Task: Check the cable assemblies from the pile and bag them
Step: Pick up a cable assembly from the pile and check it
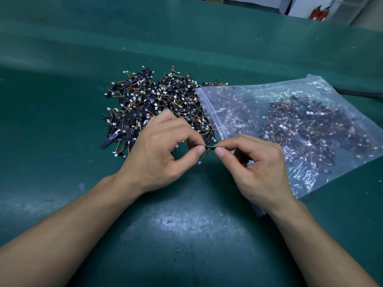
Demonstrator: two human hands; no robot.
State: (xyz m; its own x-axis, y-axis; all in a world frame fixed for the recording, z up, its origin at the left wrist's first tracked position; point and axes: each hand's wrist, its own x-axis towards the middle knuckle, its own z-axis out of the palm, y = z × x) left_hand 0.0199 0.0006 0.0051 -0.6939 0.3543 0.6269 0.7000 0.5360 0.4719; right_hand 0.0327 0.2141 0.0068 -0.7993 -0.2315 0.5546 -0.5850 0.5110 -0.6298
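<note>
Black cable assembly [209, 146] lies nine-to-three, ends pinched by fingers [200, 150] of left hand [159, 150] and right hand [259, 162], zip bag [209, 108] at two o'clock

Your worktop [186, 235] is covered with a dark green mat, scuffed and shiny in the patch nearest you. Past the middle lies a loose pile of cable assemblies [149, 100], small black strips with coloured wires and white plugs. To its right a clear zip bag [244, 94] lies flat, its zip edge overlapping the pile's right side and more assemblies inside. A thin dark cord [356, 92] lies on the mat just beyond the bag's far right corner.
</note>
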